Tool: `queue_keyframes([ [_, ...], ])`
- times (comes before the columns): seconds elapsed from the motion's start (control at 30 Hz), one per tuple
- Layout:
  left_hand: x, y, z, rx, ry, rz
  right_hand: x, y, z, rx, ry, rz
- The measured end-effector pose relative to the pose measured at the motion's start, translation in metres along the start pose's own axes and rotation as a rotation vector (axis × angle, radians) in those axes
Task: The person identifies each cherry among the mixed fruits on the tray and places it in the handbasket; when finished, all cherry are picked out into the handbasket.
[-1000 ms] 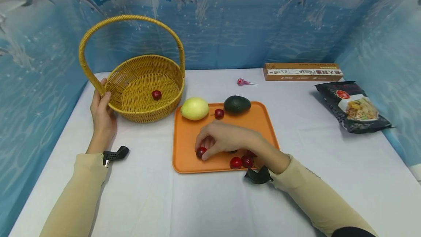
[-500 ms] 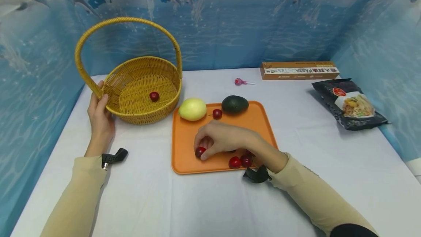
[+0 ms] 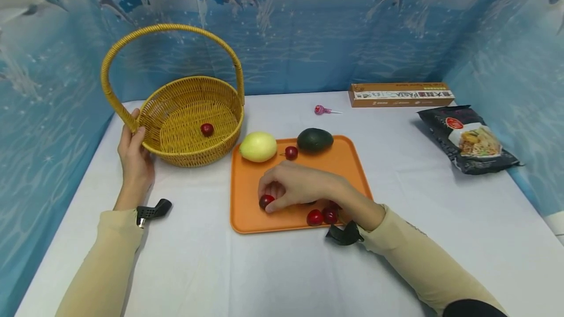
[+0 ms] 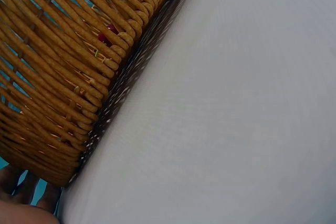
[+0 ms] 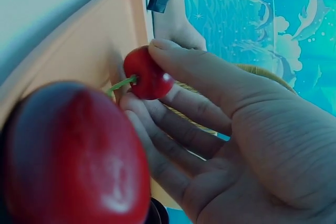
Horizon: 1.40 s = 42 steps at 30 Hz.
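Observation:
My right hand [image 3: 299,180] pinches a dark red cherry [image 3: 266,202] between thumb and fingers, low over the left half of the orange tray [image 3: 246,219]. In the right wrist view, a green stem sticks out of this pinched cherry [image 5: 147,74]. My left hand [image 3: 135,160] grips the left side of the yellow wicker basket [image 3: 194,158] where the handle meets the rim; its fingers go behind the wall. One cherry [image 3: 207,129] lies inside the basket. Near my right wrist lie more cherries [image 3: 315,217], partly under the hand. Another cherry [image 3: 291,152] sits at the tray's back.
A yellow lemon-shaped fruit [image 3: 258,147] sits at the tray's back left corner, and a dark green avocado [image 3: 315,140] at its back edge. Behind the tray lie a lollipop [image 3: 323,110] and a brown pasta box [image 3: 402,95]. A black food bag [image 3: 471,141] lies far right.
My right hand has shifted very slightly left with the pinched cherry. The head view has turned a little; the left hand keeps its grip on the basket.

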<state>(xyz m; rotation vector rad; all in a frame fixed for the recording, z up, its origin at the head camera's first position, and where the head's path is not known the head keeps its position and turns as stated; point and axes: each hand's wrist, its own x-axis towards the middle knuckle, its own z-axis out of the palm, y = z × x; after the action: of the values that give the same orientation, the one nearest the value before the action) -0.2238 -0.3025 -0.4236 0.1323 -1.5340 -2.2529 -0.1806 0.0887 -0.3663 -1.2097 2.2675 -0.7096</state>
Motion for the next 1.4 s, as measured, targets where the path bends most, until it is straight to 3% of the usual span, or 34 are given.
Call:
queue_keyframes([
  [0.37, 0.000, -0.002, 0.004, 0.006, -0.009, 0.009, 0.001, -0.002, 0.000, 0.123, 0.284, -0.058],
  [0.63, -0.002, -0.002, 0.005, -0.013, -0.013, 0.013, 0.002, -0.003, -0.004, 0.124, 0.292, -0.075],
  [0.77, -0.004, 0.001, 0.001, 0.013, -0.003, 0.022, 0.006, -0.014, -0.013, 0.109, 0.309, -0.128],
  [0.97, -0.003, 0.002, -0.005, 0.019, 0.014, 0.024, 0.030, -0.036, -0.037, 0.032, 0.342, -0.183],
  [1.2, -0.004, 0.000, -0.002, -0.013, 0.005, -0.001, 0.067, -0.038, -0.054, -0.084, 0.474, -0.148],
  [1.4, -0.002, -0.001, 0.001, 0.002, -0.009, 0.007, 0.088, -0.031, -0.051, -0.090, 0.593, -0.078],
])
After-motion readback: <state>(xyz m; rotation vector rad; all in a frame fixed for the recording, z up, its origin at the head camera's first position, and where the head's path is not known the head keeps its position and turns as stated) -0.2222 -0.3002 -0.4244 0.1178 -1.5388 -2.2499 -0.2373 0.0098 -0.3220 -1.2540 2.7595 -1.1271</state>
